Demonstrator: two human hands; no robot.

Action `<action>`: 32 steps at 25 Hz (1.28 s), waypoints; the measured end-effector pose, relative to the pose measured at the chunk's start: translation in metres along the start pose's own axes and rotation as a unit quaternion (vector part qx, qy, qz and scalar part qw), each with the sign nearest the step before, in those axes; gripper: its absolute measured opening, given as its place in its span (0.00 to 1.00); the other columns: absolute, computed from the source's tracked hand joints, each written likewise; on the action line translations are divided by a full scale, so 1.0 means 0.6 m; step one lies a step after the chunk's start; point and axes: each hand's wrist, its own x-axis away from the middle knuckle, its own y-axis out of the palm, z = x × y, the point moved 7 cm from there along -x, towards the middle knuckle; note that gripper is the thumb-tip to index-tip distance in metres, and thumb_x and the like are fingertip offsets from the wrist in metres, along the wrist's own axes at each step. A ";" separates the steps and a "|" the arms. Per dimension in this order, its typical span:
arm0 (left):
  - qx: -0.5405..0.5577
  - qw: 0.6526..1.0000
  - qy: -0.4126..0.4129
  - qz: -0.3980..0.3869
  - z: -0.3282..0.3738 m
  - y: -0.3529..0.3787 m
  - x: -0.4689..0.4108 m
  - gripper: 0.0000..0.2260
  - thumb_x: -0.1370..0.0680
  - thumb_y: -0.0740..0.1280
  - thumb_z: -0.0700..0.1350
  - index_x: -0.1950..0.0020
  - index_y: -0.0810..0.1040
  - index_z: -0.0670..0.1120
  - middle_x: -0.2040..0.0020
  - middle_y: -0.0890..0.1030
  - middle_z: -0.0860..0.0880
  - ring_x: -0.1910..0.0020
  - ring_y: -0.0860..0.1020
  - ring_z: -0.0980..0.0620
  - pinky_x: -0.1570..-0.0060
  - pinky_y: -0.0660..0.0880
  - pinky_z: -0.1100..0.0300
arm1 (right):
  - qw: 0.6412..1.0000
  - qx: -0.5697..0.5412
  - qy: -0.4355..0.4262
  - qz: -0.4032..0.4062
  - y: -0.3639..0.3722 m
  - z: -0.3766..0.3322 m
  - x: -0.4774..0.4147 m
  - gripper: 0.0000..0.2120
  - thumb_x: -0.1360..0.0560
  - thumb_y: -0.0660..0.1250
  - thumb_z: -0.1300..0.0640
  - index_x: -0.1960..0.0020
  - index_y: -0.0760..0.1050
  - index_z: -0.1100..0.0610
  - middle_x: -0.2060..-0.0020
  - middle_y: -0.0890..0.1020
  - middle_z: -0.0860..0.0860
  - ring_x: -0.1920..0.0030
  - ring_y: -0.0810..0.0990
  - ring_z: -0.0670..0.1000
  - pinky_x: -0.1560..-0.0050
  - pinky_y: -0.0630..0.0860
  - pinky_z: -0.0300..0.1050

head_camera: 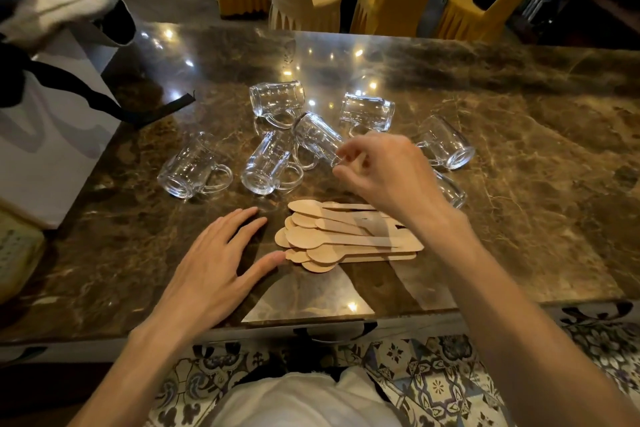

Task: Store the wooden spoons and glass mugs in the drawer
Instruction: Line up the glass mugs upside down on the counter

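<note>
The person wears a plain white top (304, 399), visible at the bottom edge of the view between the two arms. Its cloth looks soft and lightly creased, and its upper edge is uneven. Dark cloth (266, 369) shows just above that edge, though which garment it belongs to cannot be told. Both forearms are bare up to the frame's edge, the left forearm (138, 350) and the right forearm (502, 270) alike. The left hand (214, 253) and right hand (384, 170) are bare too, with slim fingers and short nails.

Bare table (536, 236) lies to the right; glass mugs (266, 163) crowd the middle, a bag (52, 149) stands left
</note>
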 end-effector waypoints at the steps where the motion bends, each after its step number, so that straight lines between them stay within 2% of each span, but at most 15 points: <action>1: 0.018 1.000 -0.006 0.008 -0.001 -0.010 -0.004 0.34 0.27 0.49 0.72 0.29 0.66 0.53 0.28 0.65 0.56 0.32 0.59 0.63 0.32 0.57 0.61 | 1.000 0.008 0.006 -0.005 -0.002 0.003 -0.022 0.15 0.29 0.71 0.47 0.44 0.78 0.51 0.51 0.83 0.47 0.56 0.77 0.45 0.52 0.77 0.45; 3: 0.048 0.998 -0.025 0.034 -0.003 -0.032 -0.015 0.30 0.27 0.51 0.70 0.33 0.71 0.54 0.35 0.72 0.58 0.39 0.66 0.63 0.42 0.66 0.61 | 0.999 0.030 0.015 -0.024 0.001 0.009 -0.066 0.19 0.29 0.71 0.45 0.42 0.77 0.50 0.48 0.82 0.48 0.50 0.79 0.49 0.49 0.78 0.50; 6: 0.071 0.992 -0.052 0.089 -0.007 -0.060 -0.040 0.26 0.28 0.53 0.67 0.36 0.71 0.55 0.42 0.74 0.58 0.46 0.71 0.61 0.50 0.69 0.61 | 0.996 0.056 0.028 -0.059 0.019 0.014 -0.118 0.23 0.30 0.71 0.44 0.39 0.74 0.51 0.45 0.81 0.50 0.46 0.78 0.52 0.46 0.77 0.53; 11: 0.070 0.982 -0.079 0.156 -0.016 -0.067 -0.088 0.24 0.26 0.64 0.60 0.35 0.69 0.50 0.39 0.73 0.52 0.46 0.72 0.58 0.50 0.70 0.62 | 0.994 0.060 0.029 -0.091 0.059 0.008 -0.166 0.23 0.30 0.72 0.46 0.39 0.74 0.54 0.46 0.80 0.53 0.48 0.79 0.53 0.47 0.78 0.53; 19: 0.069 0.982 -0.091 0.152 -0.022 -0.033 -0.120 0.28 0.29 0.69 0.58 0.33 0.65 0.51 0.37 0.70 0.51 0.44 0.69 0.60 0.48 0.69 0.61 | 0.980 0.089 0.019 -0.179 0.091 -0.005 -0.203 0.26 0.30 0.70 0.42 0.39 0.72 0.57 0.46 0.80 0.55 0.49 0.79 0.56 0.48 0.78 0.55; 22: 0.064 0.983 -0.090 0.148 -0.023 -0.031 -0.122 0.29 0.30 0.71 0.55 0.33 0.64 0.51 0.37 0.69 0.52 0.44 0.71 0.57 0.49 0.69 0.61 | 0.967 0.141 0.010 -0.211 0.098 -0.014 -0.203 0.28 0.30 0.69 0.40 0.39 0.73 0.57 0.47 0.80 0.55 0.49 0.79 0.57 0.48 0.77 0.54; 25: 0.061 0.983 -0.089 0.151 -0.020 -0.031 -0.124 0.30 0.30 0.73 0.53 0.33 0.64 0.51 0.37 0.69 0.51 0.46 0.69 0.60 0.50 0.69 0.62 | 0.958 0.197 0.004 -0.209 0.102 -0.022 -0.199 0.24 0.29 0.70 0.43 0.42 0.72 0.59 0.53 0.78 0.53 0.55 0.76 0.56 0.58 0.72 0.50; 27: 0.059 0.983 -0.089 0.152 -0.019 -0.031 -0.125 0.30 0.31 0.74 0.51 0.33 0.64 0.50 0.37 0.69 0.51 0.47 0.67 0.61 0.49 0.68 0.62 | 0.956 0.223 0.002 -0.191 0.105 -0.028 -0.194 0.19 0.27 0.69 0.47 0.43 0.72 0.58 0.53 0.78 0.54 0.59 0.72 0.56 0.61 0.67 0.49; 32: 0.068 0.983 -0.088 0.146 -0.024 -0.043 -0.128 0.30 0.32 0.76 0.48 0.33 0.68 0.50 0.41 0.72 0.52 0.49 0.70 0.60 0.50 0.69 0.61 | 0.964 0.212 -0.001 -0.161 0.113 -0.030 -0.188 0.18 0.27 0.68 0.51 0.41 0.71 0.58 0.51 0.80 0.55 0.53 0.77 0.58 0.61 0.65 0.49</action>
